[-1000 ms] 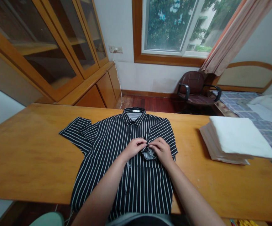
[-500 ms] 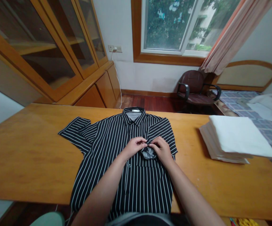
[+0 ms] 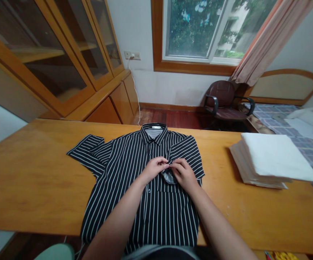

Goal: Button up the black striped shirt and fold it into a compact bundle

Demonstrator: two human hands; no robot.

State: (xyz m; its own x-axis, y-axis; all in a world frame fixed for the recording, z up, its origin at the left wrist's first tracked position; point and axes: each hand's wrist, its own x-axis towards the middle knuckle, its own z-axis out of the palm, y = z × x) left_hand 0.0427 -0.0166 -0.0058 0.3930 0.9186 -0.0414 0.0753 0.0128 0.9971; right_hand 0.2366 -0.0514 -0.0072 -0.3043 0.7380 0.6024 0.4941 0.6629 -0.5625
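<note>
Sleeve end (image 3: 168, 177) in both grips: pinching its edge with left hand (image 3: 154, 169) and right hand (image 3: 185, 174), holding it over striped shirt (image 3: 128, 162) on wooden table (image 3: 32, 180).

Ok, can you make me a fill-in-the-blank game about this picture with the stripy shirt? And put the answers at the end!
1. The stripy shirt is black and ____.
2. The left hand and right hand pinch the end of one shirt ____.
3. As the person sees it, the white stack sits on the table to the ____ of the shirt.
4. The pink curtain hangs beside the ____ with trees outside.

Missing words: white; sleeve; right; window.
</note>
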